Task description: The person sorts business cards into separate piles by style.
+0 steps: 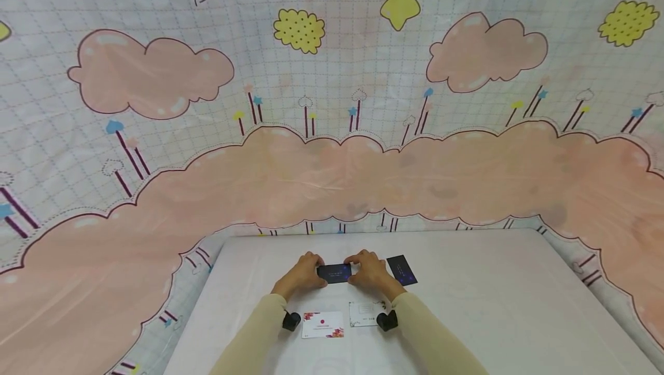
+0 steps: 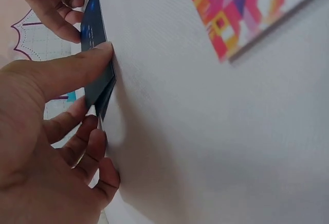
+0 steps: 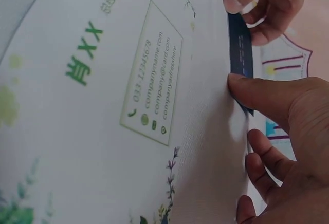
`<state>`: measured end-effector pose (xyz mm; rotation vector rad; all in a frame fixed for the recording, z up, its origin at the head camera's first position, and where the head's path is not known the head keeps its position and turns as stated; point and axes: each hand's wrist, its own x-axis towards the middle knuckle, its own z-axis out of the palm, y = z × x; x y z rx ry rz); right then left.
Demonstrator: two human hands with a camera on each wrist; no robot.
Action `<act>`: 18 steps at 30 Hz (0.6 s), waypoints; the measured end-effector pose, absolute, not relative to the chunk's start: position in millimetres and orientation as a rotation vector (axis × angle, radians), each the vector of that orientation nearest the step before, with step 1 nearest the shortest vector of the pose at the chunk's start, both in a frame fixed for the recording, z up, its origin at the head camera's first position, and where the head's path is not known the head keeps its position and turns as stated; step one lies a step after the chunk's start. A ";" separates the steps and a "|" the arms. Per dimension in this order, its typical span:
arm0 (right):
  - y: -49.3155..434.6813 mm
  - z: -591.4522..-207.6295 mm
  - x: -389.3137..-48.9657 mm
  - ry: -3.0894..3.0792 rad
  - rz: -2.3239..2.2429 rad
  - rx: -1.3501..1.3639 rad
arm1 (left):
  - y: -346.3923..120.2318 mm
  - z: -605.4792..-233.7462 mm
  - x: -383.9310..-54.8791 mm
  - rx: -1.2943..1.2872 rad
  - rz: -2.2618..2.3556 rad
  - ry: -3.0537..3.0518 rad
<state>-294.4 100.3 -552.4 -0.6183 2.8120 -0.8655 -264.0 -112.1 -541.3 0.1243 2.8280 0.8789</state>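
Observation:
Both hands pinch one dark blue business card (image 1: pixel 334 274) by its ends, low over the white table. My left hand (image 1: pixel 305 274) grips the left end, thumb on the near edge and index finger at the far edge. At the other end, my right hand (image 1: pixel 369 271) holds it in the same way, thumb nearest me. The left wrist view shows a second dark layer under the corner of the card (image 2: pixel 93 34). Small pale print and blue spots mark its face. A similar dark card (image 1: pixel 402 270) lies tilted just right of my right hand.
Nearer me, a white card with red and orange corners (image 1: pixel 323 325) lies by the left wrist. Beside it is a white card with green print and plant drawings (image 1: pixel 363 309), partly covered by the right wrist camera (image 1: pixel 387 321). A cloud-patterned cloth (image 1: pixel 332 179) hangs behind the table (image 1: pixel 467 306).

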 end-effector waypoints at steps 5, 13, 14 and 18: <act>100.0 -552.7 -293.4 2.817 -0.858 -0.619 | -115.4 -545.3 -263.1 0.185 0.968 2.794; 103.4 -552.0 -288.4 2.834 -0.880 -0.683 | -120.8 -550.6 -258.7 0.362 1.050 2.786; 103.6 -552.0 -287.8 2.834 -0.884 -0.691 | -120.9 -550.6 -258.1 0.376 1.045 2.794; 103.2 -551.8 -285.3 2.831 -0.881 -0.700 | -121.0 -550.7 -255.7 0.411 1.011 2.829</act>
